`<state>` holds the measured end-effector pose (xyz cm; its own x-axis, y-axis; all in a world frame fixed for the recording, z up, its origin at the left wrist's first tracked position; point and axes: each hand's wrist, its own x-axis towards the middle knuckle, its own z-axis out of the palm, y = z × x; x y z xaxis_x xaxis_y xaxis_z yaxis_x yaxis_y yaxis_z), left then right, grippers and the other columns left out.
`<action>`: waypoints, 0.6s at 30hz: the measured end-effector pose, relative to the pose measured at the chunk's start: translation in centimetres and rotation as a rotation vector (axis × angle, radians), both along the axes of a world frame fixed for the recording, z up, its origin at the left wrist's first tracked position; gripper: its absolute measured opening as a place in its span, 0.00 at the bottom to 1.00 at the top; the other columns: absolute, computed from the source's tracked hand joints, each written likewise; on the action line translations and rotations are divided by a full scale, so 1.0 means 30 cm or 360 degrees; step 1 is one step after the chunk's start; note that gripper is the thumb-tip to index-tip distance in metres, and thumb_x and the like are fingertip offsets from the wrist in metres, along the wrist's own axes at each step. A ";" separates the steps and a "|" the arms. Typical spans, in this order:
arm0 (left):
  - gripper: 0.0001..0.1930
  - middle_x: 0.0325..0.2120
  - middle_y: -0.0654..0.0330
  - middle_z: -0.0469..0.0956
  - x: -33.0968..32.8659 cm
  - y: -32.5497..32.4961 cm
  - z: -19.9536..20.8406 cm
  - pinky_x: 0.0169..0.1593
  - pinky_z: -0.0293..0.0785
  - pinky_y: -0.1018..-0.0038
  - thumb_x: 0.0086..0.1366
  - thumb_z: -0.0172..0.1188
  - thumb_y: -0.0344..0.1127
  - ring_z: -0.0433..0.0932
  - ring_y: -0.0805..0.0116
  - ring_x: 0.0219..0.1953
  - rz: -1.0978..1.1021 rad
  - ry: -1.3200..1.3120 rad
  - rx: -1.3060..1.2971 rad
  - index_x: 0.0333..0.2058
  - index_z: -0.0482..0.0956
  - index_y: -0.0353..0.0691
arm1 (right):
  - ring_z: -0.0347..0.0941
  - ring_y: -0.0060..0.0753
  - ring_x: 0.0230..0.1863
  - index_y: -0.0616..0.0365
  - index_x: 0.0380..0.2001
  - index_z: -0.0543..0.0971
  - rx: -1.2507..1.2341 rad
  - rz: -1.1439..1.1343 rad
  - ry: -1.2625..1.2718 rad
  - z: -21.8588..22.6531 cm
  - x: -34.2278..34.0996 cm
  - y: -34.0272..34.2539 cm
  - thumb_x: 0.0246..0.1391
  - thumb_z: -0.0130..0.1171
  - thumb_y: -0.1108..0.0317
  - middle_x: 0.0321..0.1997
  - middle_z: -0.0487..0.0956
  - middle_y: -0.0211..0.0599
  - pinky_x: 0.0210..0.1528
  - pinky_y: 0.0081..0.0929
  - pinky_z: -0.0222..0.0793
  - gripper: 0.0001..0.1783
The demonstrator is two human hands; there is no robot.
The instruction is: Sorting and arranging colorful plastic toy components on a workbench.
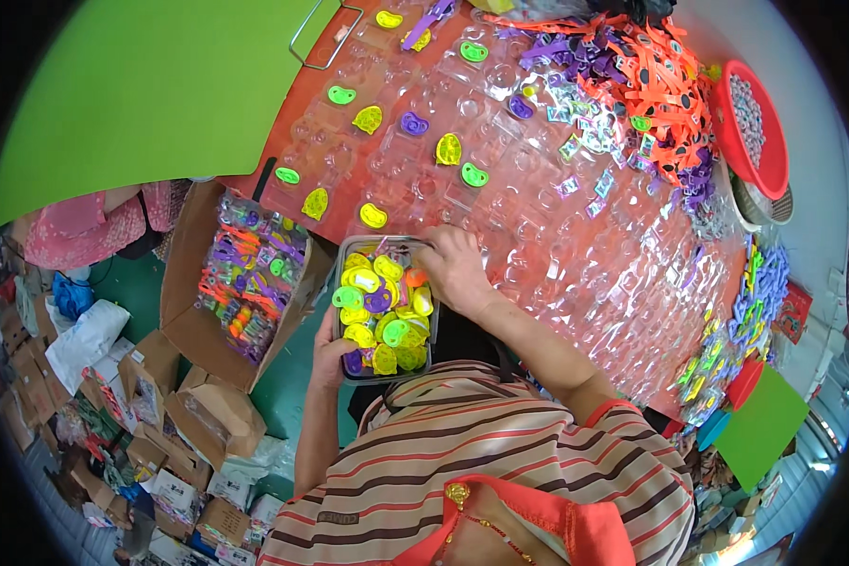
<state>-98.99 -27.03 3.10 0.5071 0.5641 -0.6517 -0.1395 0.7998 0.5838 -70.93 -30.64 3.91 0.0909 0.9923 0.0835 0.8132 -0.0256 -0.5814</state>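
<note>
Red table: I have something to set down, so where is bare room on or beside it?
Widest is the green surface, bordered right by the red table and below by pink fabric. Some green floor shows between the carton and left forearm. The table is crowded with clear trays, straps heaped at its far right; the tub is full.

Bright light; white glare speckles the clear plastic trays toward the right edge of the desk; fisheye distortion bows lines near the black-cornered rim; the middle looks fairly sharp.
</note>
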 end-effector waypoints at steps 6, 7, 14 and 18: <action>0.46 0.60 0.53 0.73 -0.034 0.034 0.021 0.62 0.72 0.66 0.44 0.56 0.22 0.76 0.58 0.58 0.0043 0.0103 0.0006 0.69 0.60 0.33 | 0.75 0.27 0.35 0.58 0.34 0.79 0.0049 -0.1008 0.1321 -0.117 0.117 -0.063 0.58 0.60 0.75 0.34 0.80 0.31 0.38 0.24 0.70 0.01; 0.46 0.60 0.53 0.73 -0.058 0.035 0.019 0.61 0.72 0.66 0.44 0.57 0.23 0.75 0.58 0.59 0.0081 0.0094 0.0054 0.68 0.60 0.33 | 0.75 0.23 0.32 0.58 0.35 0.79 -0.0006 -0.1134 0.1538 -0.107 0.146 -0.067 0.59 0.60 0.74 0.32 0.80 0.29 0.36 0.22 0.70 0.01; 0.51 0.61 0.51 0.71 -0.216 0.086 0.043 0.60 0.74 0.63 0.43 0.57 0.23 0.75 0.55 0.59 0.0377 0.0202 0.0155 0.72 0.53 0.36 | 0.73 0.17 0.31 0.60 0.36 0.80 -0.0281 -0.1226 0.1632 -0.152 0.158 -0.117 0.59 0.60 0.74 0.29 0.78 0.26 0.33 0.20 0.69 0.03; 0.51 0.61 0.52 0.71 -0.219 0.115 0.066 0.59 0.75 0.63 0.44 0.55 0.21 0.75 0.55 0.58 0.0433 0.0214 0.0159 0.72 0.53 0.38 | 0.76 0.27 0.33 0.61 0.35 0.79 -0.0355 -0.1020 0.1187 -0.235 0.086 -0.134 0.56 0.62 0.74 0.30 0.79 0.36 0.38 0.28 0.73 0.04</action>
<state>-105.56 -23.59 5.08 0.2419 0.7318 -0.6372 -0.2567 0.6815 0.6853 -68.35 -34.66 -3.14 0.5662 0.7241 -0.3939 0.0387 -0.5007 -0.8648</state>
